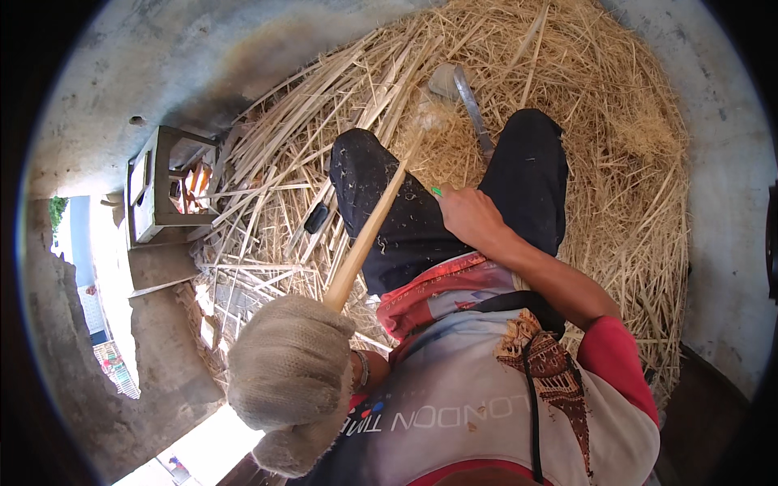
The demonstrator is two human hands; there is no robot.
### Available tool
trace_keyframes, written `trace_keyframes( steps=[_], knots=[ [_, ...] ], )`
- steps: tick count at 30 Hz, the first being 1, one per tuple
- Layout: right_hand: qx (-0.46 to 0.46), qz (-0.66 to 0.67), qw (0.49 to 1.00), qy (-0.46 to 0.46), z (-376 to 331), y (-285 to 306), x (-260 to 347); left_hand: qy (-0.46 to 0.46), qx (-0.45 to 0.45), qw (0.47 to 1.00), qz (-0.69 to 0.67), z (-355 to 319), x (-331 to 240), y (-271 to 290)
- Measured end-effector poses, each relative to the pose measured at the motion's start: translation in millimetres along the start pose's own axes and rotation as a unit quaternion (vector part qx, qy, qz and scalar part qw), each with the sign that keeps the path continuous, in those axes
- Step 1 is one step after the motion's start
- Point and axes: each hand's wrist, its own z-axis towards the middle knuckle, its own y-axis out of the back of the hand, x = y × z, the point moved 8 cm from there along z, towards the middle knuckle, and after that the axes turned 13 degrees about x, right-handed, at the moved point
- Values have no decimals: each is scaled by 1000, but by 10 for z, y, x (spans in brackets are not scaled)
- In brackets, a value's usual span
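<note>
1. Head view, near left: gloved left hand (289, 364) is wrapped tight around the near end of a pale wooden stick (373, 223). The thick knit glove likely guards the palm against splinters and the blade's pull.
2. Stick placement: it slants from the glove up and away over the left knee of the dark trousers (381, 202), its frayed far tip (427, 120) out over the straw. Laid along the thigh, it gets a firm rest.
3. Right side: bare right hand (470, 215) is clenched on a small tool with a green tip (436, 191). The tool itself is mostly hidden. The hand rests on the right thigh, just beside the stick, not touching it as far as I can tell.
4. Far middle: a long curved metal blade (472, 101) lies on the straw between the knees.
5. Around: shavings and split strips (324, 105) ring the seat; a small wooden stool (158, 190) stands far left.
</note>
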Motion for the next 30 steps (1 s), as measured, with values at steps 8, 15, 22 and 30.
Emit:
trace_keyframes(
  steps=[8,15,22,30],
  knots=[
    [29,20,999,-11,-113,93,326,6,-6,1000,5,-23,-61,9],
    [2,55,993,109,-324,365,677,7,-13,1000,0,-108,-57,46],
    [-11,79,990,117,-245,280,733,15,-19,1000,5,-164,-98,112],
    [-1,36,995,94,-206,47,635,19,-20,1000,3,-150,-83,112]
  ],
)
